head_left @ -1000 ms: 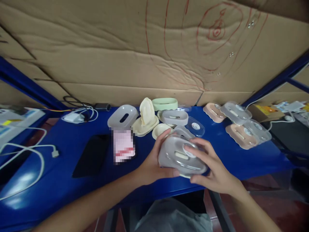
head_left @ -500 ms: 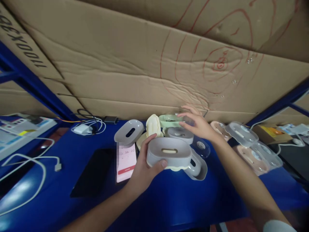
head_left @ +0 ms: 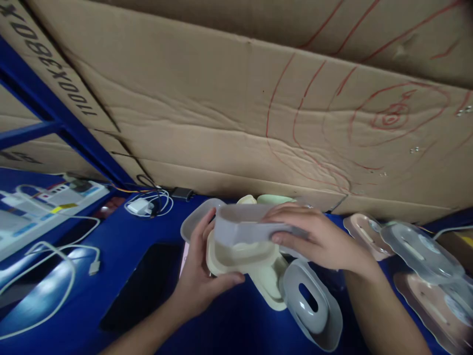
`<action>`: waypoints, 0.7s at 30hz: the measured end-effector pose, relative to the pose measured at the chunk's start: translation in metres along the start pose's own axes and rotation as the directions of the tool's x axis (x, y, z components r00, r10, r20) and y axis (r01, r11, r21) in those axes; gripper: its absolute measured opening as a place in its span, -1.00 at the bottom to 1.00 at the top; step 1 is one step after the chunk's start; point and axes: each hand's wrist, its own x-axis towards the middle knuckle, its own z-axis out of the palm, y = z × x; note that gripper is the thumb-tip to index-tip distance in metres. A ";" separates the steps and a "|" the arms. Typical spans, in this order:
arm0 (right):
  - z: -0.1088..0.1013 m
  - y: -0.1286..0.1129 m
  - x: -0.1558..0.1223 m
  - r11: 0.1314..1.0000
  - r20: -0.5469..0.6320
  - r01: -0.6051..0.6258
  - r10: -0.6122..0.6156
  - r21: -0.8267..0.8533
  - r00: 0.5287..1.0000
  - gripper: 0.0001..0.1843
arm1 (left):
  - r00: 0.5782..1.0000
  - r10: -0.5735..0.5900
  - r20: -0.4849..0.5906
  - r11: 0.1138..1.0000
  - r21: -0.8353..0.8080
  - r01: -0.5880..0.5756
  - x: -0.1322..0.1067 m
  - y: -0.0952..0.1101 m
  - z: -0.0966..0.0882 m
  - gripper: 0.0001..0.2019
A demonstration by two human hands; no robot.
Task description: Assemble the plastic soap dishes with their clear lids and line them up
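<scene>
My left hand point(head_left: 201, 261) is closed around the left side of a cream oval soap dish point(head_left: 244, 261), its thumb along the front. Directly above that dish, partly overlapping it, a grey oval soap dish point(head_left: 236, 227) is tilted, with my right hand point(head_left: 310, 229) gripping its right end. Below and to the right lie another cream dish point(head_left: 271, 283) and a grey dish point(head_left: 314, 310) with a dark slot. Behind my left fingers sits a further grey dish point(head_left: 194, 219), and a green piece point(head_left: 275, 199) shows at the back, mostly hidden.
Pink dishes point(head_left: 369, 236) and clear wavy covers point(head_left: 421, 251) lie on the right. On the left are a black flat device point(head_left: 144, 281), white cables point(head_left: 74, 256) and a power strip point(head_left: 77, 197). A cardboard wall point(head_left: 185, 108) closes off the back of the blue table.
My right hand has come from the back pieces to the grey dish, now tilted above the cream one. The camera has turned left, and the phone is now mostly hidden behind my left hand.
</scene>
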 end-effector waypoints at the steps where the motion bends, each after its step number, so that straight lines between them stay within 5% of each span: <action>1: -0.005 0.006 -0.002 0.999 -0.051 -0.036 0.035 -0.024 0.998 -0.72 | 1.000 0.003 -0.014 1.000 0.022 -0.002 0.004 -0.002 -0.003 0.06; 4: -0.014 0.026 -0.010 0.974 -0.137 -0.156 0.134 -0.164 0.981 -0.71 | 0.989 0.001 -0.147 0.986 0.168 0.023 0.018 -0.009 -0.016 -0.20; 8: -0.006 0.053 -0.016 0.910 -0.111 -0.222 0.195 -0.351 0.975 -0.73 | 0.969 -0.008 -0.245 0.932 0.349 0.096 0.035 -0.017 -0.031 -0.35; 14: 0.001 0.052 -0.015 0.874 -0.152 -0.223 0.173 -0.432 0.973 -0.70 | 0.995 -0.022 -0.099 0.762 0.643 0.081 0.042 -0.036 -0.035 -0.43; 18: -0.013 0.026 -0.021 0.895 -0.150 -0.220 0.175 -0.387 0.973 -0.67 | 0.997 -0.083 -0.010 0.686 0.725 0.065 0.037 -0.050 -0.031 -0.41; 21: -0.029 0.015 -0.043 0.878 -0.261 -0.302 0.214 -0.371 0.941 -0.67 | 0.995 -0.097 0.028 0.659 0.751 0.043 0.033 -0.054 -0.030 -0.37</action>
